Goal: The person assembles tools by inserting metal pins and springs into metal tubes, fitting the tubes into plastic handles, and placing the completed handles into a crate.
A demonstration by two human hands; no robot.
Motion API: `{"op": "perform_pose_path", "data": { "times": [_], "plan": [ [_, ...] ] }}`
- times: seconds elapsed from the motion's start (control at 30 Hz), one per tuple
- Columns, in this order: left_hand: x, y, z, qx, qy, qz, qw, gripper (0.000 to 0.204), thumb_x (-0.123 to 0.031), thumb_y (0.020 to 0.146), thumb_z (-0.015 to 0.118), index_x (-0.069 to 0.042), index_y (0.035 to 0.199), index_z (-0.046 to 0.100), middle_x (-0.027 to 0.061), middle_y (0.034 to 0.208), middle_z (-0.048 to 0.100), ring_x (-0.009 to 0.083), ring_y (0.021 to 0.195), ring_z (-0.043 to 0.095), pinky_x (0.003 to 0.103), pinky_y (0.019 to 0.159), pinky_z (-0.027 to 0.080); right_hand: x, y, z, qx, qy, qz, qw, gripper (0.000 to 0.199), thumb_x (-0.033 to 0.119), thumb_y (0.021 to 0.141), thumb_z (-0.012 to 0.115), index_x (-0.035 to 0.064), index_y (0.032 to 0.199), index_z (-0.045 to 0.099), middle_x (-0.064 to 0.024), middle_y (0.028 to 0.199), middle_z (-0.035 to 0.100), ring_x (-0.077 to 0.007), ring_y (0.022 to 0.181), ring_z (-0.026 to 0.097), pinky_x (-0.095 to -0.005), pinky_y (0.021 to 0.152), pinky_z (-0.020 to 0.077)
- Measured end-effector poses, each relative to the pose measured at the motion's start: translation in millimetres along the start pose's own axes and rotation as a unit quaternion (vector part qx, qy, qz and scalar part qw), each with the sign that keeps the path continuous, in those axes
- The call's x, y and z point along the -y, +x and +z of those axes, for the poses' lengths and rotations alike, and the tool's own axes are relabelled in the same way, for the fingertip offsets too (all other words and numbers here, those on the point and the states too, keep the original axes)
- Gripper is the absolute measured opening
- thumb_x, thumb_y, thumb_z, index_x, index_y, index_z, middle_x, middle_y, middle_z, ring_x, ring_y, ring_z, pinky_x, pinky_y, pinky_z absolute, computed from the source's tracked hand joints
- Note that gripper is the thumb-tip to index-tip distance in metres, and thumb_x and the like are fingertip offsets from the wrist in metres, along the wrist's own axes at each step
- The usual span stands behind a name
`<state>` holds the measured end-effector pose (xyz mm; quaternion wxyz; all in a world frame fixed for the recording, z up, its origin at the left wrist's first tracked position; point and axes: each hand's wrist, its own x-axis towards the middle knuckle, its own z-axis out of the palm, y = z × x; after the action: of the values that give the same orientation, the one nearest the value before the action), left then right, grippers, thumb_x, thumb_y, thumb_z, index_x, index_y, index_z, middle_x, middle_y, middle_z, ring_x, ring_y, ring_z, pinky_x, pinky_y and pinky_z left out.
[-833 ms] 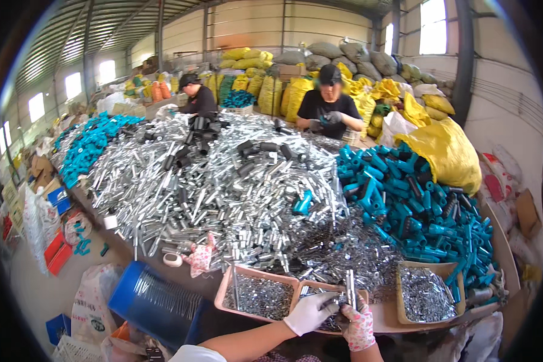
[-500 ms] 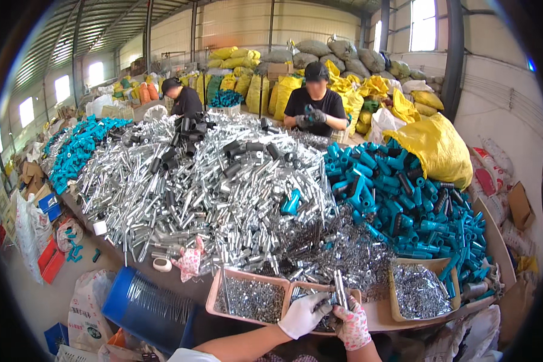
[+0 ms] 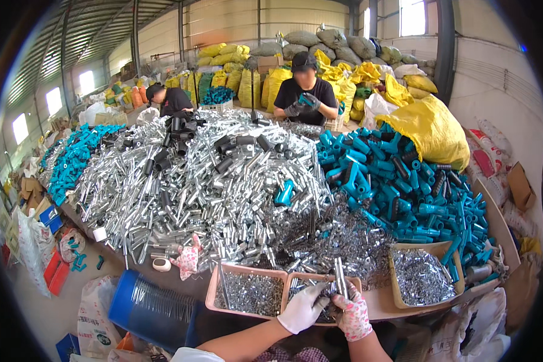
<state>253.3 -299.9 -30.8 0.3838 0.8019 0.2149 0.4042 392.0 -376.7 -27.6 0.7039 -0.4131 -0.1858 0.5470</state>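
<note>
Above two open trays at the near edge of a crowded worktable (image 3: 377, 305), a worker in gloves holds a shiny metal tube (image 3: 340, 273). The right hand (image 3: 353, 317), in a pink-patterned glove, is clamped around the tube's lower end, keeping it nearly upright. The left hand (image 3: 304, 309), in a white glove, has its fingers drawn together just beside it; whether they pinch anything cannot be told. The left pink tray (image 3: 241, 312) holds small metal pieces and a long rod; the right pink tray (image 3: 356, 280) sits partly hidden behind the hands. To the right, a yellowish tray (image 3: 437, 246) brims with more metal bits, below a heap of teal parts (image 3: 419, 208) and a yellow sack (image 3: 431, 136). A broad mound of metal parts (image 3: 223, 199) fills the table's middle. Across it, one co-worker (image 3: 308, 90) handles a teal piece (image 3: 311, 101) while another (image 3: 174, 99) bends over the far side.
</note>
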Motion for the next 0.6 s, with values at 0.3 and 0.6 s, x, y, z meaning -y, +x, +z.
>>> {"op": "perform_pose_path", "data": {
  "times": [0.3,0.6],
  "plan": [
    [-4.6,5.0,-7.9,-0.034,0.047,-0.032,0.998,0.037,-0.031,0.093,0.056,0.003,0.108,0.061,0.0220,0.086,0.065,0.0393,0.084,0.064,0.041,0.078,0.050,6.9,8.6,9.6,0.031,-0.019,0.008,0.999,0.049,0.001,0.084,0.063,0.0045,0.131,0.048,-0.0007,0.086,0.058,-0.0090,0.066,0.055,-0.0226,0.053,0.0442],
    [2.3,-0.7,3.0,-0.034,0.035,-0.026,0.998,0.047,-0.040,0.093,0.057,0.005,0.105,0.059,0.0196,0.082,0.063,0.0367,0.078,0.064,0.039,0.071,0.049,5.6,3.9,5.0,0.018,-0.030,0.001,0.999,0.054,0.006,0.079,0.067,0.0051,0.130,0.046,-0.0020,0.086,0.057,-0.0103,0.063,0.054,-0.0225,0.052,0.0422]
  ]
}}
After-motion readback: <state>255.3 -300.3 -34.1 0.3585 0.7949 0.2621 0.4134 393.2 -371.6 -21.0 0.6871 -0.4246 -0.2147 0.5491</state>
